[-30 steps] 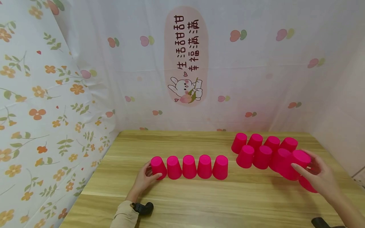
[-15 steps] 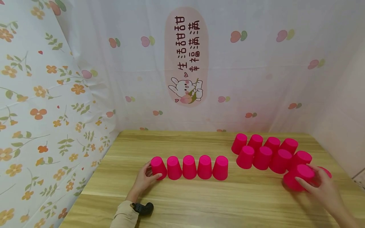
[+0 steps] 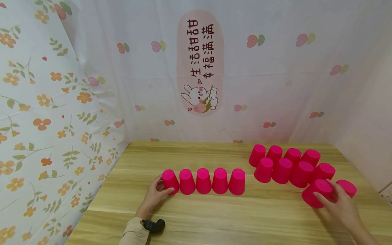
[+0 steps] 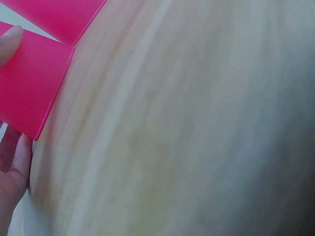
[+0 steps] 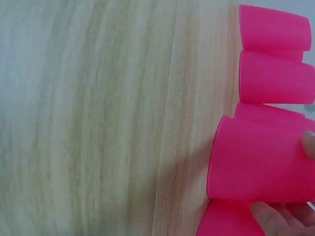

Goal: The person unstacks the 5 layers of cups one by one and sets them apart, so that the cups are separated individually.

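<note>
Upside-down pink cups stand on a wooden table. My left hand (image 3: 154, 195) holds the leftmost cup (image 3: 169, 180) of a straight row, thumb on its near side and fingers round its far side. In the left wrist view, that same cup (image 4: 34, 78) has its rim down at the tabletop, beside a neighbouring cup (image 4: 64, 14). At the right, my right hand (image 3: 343, 207) grips another upside-down cup (image 3: 313, 194) between thumb and fingers, in front of a cluster of cups. The right wrist view shows this gripped cup (image 5: 261, 162) overlapping its neighbours, with a shadow beside it.
Several cups of the left row continue rightward to an end cup (image 3: 237, 182). The right cluster has a back row (image 3: 275, 156) and a front row (image 3: 281, 172). One cup (image 3: 347, 188) stands just beyond my right hand. A patterned curtain (image 3: 232, 85) hangs behind the table (image 3: 220, 217).
My right hand has brought its cup from over the cluster's front row toward me and lower, uncovering the cups behind. My left hand stays on the leftmost cup.
</note>
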Demonstrator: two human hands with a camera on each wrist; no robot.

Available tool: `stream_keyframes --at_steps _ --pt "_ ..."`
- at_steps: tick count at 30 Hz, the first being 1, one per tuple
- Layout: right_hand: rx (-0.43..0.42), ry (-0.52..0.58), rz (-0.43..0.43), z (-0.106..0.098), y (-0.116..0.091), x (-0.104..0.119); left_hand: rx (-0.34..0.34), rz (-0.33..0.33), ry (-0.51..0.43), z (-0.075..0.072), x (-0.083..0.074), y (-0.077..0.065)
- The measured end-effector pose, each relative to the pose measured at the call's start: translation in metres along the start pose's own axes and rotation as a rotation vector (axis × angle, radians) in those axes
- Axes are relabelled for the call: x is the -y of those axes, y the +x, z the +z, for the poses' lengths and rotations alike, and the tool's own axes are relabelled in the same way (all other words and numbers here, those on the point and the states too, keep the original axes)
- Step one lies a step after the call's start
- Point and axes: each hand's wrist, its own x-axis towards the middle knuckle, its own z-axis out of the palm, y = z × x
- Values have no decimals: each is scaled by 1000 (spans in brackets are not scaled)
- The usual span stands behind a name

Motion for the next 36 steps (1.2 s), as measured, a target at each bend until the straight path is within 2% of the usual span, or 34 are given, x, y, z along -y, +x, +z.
stream_keyframes --at_steps 11,20,32,36 --pt "-10 -3 3 2 0 0 1 -3 -3 0 2 0" --pt "29 27 94 5 1 3 2 -2 6 0 2 0" --pt "23 58 105 3 2 9 5 -12 9 -1 2 0" --pt "31 114 82 -1 9 -1 3 -11 10 -1 2 0"
